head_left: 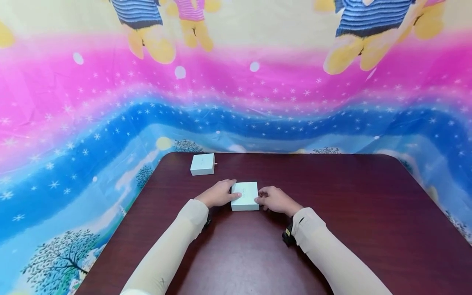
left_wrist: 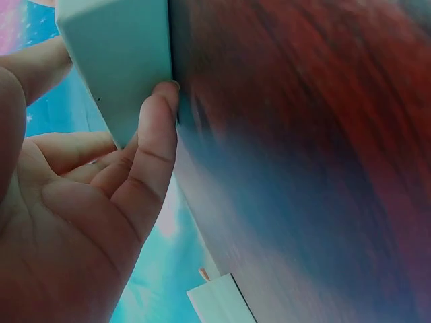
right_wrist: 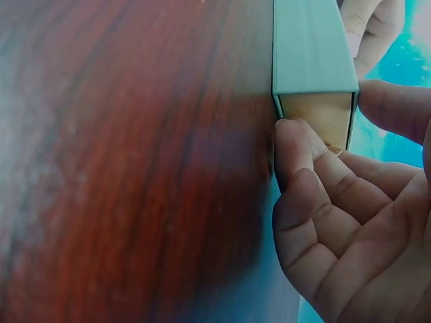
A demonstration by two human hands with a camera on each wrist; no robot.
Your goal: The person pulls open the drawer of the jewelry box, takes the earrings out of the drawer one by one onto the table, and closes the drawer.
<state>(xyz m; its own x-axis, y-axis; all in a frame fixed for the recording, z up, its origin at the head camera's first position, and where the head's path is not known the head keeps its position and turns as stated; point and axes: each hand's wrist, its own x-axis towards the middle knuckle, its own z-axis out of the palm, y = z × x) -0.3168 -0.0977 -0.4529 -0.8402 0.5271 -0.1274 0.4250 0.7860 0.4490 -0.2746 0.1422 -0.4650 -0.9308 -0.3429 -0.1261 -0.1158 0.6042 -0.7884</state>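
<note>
I have the white box [head_left: 245, 201] toward the tabletop's [head_left: 332, 176] far edge, my left grip [head_left: 219, 193] clasping it, probably for steadiness, my right grip [head_left: 275, 200] grasping its tan end [right_wrist: 322, 111]. 1 other box [head_left: 202, 164] sits near the far left corner, apparently set aside.

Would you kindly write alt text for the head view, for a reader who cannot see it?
A person's left hand has a grip on a small white box on a dark reddish-brown table, while the right hand touches the box's right side. A similar white box sits farther back to the left, before a colourful snowflake-patterned backdrop.
</note>
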